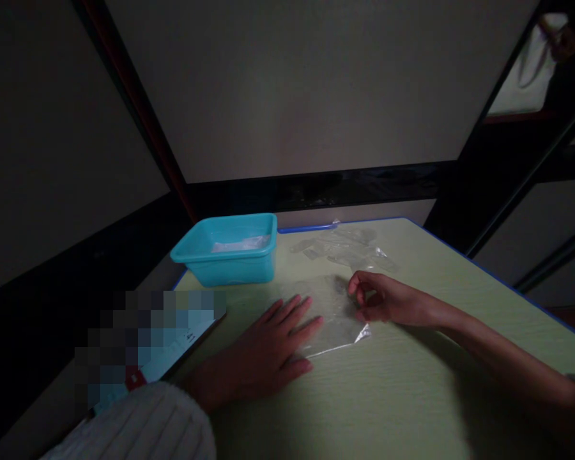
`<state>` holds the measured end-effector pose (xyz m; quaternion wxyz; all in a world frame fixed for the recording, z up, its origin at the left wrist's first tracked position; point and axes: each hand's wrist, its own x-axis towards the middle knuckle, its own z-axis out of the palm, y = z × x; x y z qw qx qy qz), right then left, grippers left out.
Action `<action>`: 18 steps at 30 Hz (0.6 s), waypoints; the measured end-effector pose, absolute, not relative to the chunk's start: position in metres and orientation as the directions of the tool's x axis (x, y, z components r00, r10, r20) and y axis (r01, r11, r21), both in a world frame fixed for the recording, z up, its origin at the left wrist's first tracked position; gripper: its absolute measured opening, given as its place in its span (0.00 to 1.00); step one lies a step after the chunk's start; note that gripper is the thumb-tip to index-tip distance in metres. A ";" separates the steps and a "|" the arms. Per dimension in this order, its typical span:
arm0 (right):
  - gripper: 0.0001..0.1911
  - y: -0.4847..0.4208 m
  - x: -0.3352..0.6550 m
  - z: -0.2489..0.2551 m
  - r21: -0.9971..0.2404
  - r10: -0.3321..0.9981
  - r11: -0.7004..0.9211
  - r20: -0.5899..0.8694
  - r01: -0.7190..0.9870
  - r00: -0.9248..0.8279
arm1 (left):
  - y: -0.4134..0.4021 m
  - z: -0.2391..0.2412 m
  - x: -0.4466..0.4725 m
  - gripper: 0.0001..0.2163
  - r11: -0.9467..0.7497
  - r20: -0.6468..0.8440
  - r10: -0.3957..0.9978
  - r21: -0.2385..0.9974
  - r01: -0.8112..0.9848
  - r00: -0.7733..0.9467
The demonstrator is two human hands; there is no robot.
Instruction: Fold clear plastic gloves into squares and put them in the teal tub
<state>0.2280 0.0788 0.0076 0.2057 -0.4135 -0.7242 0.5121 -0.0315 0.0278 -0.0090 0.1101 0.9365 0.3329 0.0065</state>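
Observation:
A thin clear plastic bag (333, 322) lies flat on the pale green-yellow table (359, 402). My left hand (280, 345) rests palm down on the left part of this bag, its fingers stretched and spread. At the bag's right edge, my right hand (381, 299) has its fingers curled in toward the thumb, pinching at the plastic; the exact grip between the fingertips is hard to make out. More crumpled clear plastic bags (349, 248) lie just beyond, toward the far edge of the table.
A turquoise plastic basket (234, 271) stands at the far left, with white, paper-like material (242, 244) inside. Left of my left arm is a partly blurred flat light-blue item (172, 348). Blue edging (306, 228) borders the table, and a panelled wall (287, 96) rises behind.

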 end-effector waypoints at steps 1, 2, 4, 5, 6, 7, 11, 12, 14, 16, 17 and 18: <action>0.17 0.078 0.228 0.008 -0.916 0.804 0.121 -0.135 0.382 -0.579 | 0.028 -0.009 -0.031 0.27 -0.752 -0.068 0.626 0.208 0.625 0.777; 0.17 0.078 0.227 0.008 -0.919 0.799 0.108 -0.146 0.378 -0.583 | 0.027 -0.008 -0.031 0.27 -0.751 -0.071 0.627 0.207 0.627 0.776; 0.17 0.077 0.227 0.009 -0.923 0.791 0.086 -0.166 0.375 -0.589 | 0.027 -0.007 -0.031 0.26 -0.751 -0.070 0.627 0.208 0.626 0.776; 0.17 0.076 0.227 0.009 -0.925 0.786 0.076 -0.175 0.373 -0.593 | 0.027 -0.007 -0.031 0.26 -0.752 -0.066 0.627 0.209 0.625 0.776; 0.17 0.075 0.227 0.009 -0.926 0.778 0.067 -0.185 0.372 -0.600 | 0.027 -0.007 -0.031 0.26 -0.752 -0.064 0.627 0.209 0.625 0.776; 0.17 0.075 0.227 0.009 -0.928 0.769 0.059 -0.192 0.367 -0.610 | 0.027 -0.007 -0.031 0.27 -0.752 -0.064 0.627 0.207 0.625 0.776; 0.19 0.074 0.227 0.006 -0.949 0.720 0.011 -0.211 0.315 -0.662 | 0.027 -0.005 -0.029 0.27 -0.746 -0.092 0.632 0.195 0.637 0.769; 0.19 0.074 0.227 0.005 -0.952 0.711 0.000 -0.215 0.305 -0.669 | 0.027 -0.005 -0.029 0.27 -0.744 -0.097 0.634 0.194 0.639 0.768; 0.20 0.074 0.226 0.005 -0.954 0.712 -0.006 -0.214 0.299 -0.669 | 0.027 -0.004 -0.028 0.27 -0.743 -0.096 0.635 0.195 0.640 0.766; 0.20 0.074 0.225 0.006 -0.956 0.738 0.012 -0.189 0.292 -0.648 | 0.028 -0.004 -0.028 0.27 -0.744 -0.090 0.634 0.200 0.637 0.768; 0.20 0.074 0.224 0.006 -0.957 0.752 0.021 -0.177 0.291 -0.635 | 0.028 -0.004 -0.028 0.28 -0.744 -0.085 0.634 0.202 0.636 0.769; 0.20 0.074 0.224 0.007 -0.955 0.762 0.026 -0.171 0.294 -0.624 | 0.028 -0.004 -0.029 0.28 -0.746 -0.078 0.633 0.205 0.634 0.770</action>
